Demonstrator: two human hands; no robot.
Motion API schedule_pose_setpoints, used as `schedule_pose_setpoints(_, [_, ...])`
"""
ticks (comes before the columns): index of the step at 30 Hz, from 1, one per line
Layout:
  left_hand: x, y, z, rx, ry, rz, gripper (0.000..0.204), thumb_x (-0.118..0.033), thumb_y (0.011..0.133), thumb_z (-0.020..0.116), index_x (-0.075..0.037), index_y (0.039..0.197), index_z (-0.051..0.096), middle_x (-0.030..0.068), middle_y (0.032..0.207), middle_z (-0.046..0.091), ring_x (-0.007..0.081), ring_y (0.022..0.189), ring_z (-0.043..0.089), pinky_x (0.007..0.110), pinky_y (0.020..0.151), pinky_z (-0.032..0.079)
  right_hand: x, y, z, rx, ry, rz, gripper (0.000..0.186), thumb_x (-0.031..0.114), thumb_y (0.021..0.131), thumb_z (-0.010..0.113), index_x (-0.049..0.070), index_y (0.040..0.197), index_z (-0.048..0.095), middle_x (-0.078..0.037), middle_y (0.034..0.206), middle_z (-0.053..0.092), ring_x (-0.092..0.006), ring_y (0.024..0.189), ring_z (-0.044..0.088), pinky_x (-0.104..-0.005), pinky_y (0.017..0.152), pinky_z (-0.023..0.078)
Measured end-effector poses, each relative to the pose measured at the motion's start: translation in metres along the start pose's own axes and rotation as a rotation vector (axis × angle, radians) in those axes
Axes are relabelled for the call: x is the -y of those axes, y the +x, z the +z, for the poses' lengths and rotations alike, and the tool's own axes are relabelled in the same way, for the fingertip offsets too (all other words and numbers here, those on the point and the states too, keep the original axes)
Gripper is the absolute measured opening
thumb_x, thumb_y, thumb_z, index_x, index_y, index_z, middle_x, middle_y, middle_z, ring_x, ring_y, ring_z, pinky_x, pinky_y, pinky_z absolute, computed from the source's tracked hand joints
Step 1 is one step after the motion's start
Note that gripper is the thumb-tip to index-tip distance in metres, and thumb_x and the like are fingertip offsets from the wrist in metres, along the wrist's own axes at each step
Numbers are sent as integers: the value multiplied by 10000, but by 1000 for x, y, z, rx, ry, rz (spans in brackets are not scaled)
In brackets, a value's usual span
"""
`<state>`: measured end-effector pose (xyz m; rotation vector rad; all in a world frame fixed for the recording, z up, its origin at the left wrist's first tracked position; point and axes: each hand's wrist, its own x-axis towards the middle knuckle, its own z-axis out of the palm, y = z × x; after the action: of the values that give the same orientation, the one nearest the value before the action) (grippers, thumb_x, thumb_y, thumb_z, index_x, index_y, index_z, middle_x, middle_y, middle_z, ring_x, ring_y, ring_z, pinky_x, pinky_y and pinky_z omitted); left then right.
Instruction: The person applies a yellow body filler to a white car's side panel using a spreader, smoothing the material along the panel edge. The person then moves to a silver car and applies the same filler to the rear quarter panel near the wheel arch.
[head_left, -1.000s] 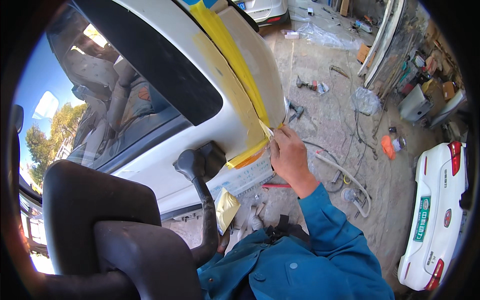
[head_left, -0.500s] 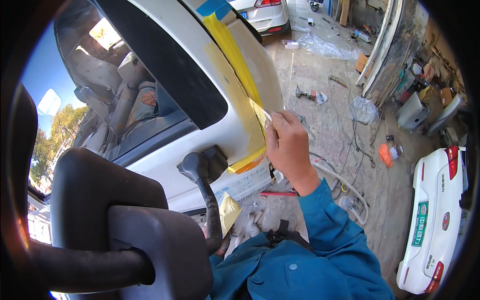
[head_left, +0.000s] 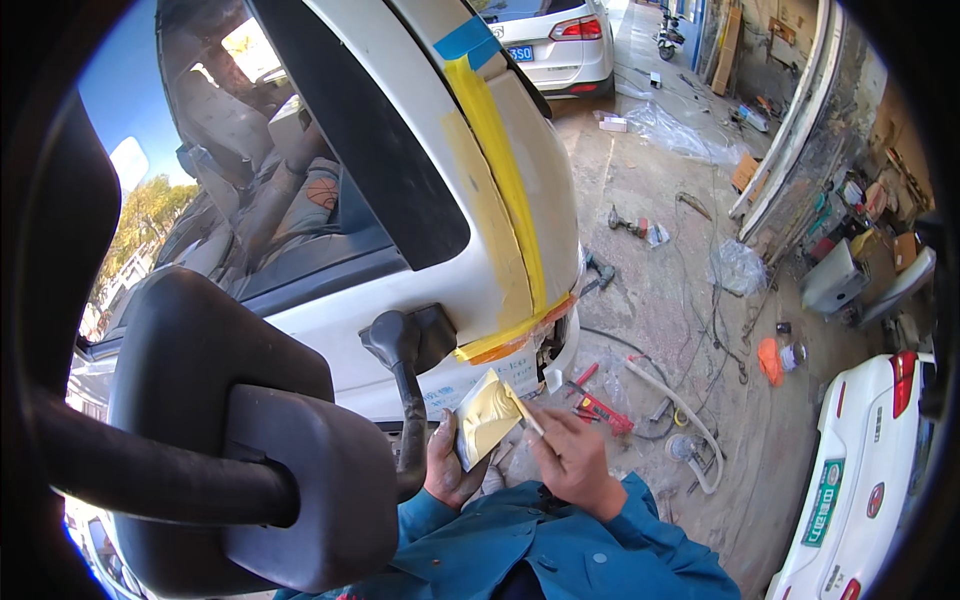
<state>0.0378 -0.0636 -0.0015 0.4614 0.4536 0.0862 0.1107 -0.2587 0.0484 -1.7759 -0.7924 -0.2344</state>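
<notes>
My left hand (head_left: 446, 466) grips a putty board (head_left: 480, 436) smeared with yellow body filler, low in front of my blue jacket. My right hand (head_left: 578, 458) pinches a thin, light-coloured putty spreader (head_left: 524, 410), its edge at the board's right side on the filler. Beyond both hands stands a white vehicle (head_left: 330, 320) with a band of tan filler (head_left: 485, 215) down its corner pillar. Yellow masking tape (head_left: 507, 190) runs beside that band and across its bottom above an orange lamp (head_left: 500, 350). Blue tape (head_left: 467, 42) sits higher up.
A large black mirror (head_left: 210, 400) on a curved arm (head_left: 412, 420) juts close at my left. Cordless tools (head_left: 632, 226), a red tool (head_left: 602, 412), a pale hose (head_left: 690, 415) and plastic sheeting (head_left: 740, 268) litter the floor. A white car (head_left: 850, 500) stands right, another (head_left: 555, 50) behind.
My right hand has come down from the vehicle's corner with the spreader to the putty board. The left hand and board have risen into fuller view. My view has shifted slightly.
</notes>
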Motion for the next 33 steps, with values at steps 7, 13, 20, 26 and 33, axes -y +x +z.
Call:
schedule_pose_setpoints(7, [11,1,10,62,-111,89,613,-495,1127,513,-13,1504,511,157,1436,668,298,1278,680,422,1162,508,-50,-3,-41,160,-322,-59,524,-61,828,702,38,1342,735,-168,1123,739,-377,928,708,-417,809,589])
schedule_pose_setpoints(13, [31,-7,12,-40,-47,156,642,-523,1121,507,-12,1511,513,163,1441,667,299,1291,677,421,1132,526,-69,86,-57,-167,-442,-263,486,-50,872,688,77,1339,739,-152,1206,707,-386,1081,672,-475,944,561])
schedule_pose_setpoints(20, [45,-34,-17,-62,18,133,707,-561,1108,511,-3,1542,494,165,1463,657,293,1315,666,442,1174,491,-75,135,-61,-302,-156,-229,364,-14,981,670,30,1337,733,-180,1162,725,-333,1031,701,-403,907,569])
schedule_pose_setpoints(26, [50,-12,-4,-13,90,98,675,-522,1120,511,0,1547,480,181,1502,623,318,1371,626,483,1211,454,-80,17,-68,-139,450,565,302,-4,1058,637,-53,1351,690,-98,1196,748,-135,1048,680,-308,916,541])
schedule_pose_setpoints(33, [102,52,28,-15,163,-79,629,-483,1141,486,-1,1546,472,181,1494,622,324,1368,624,475,1193,471,-53,-30,-92,-159,230,412,347,-3,1001,681,-42,1345,709,-199,1219,757,-271,1100,743,-343,944,566])
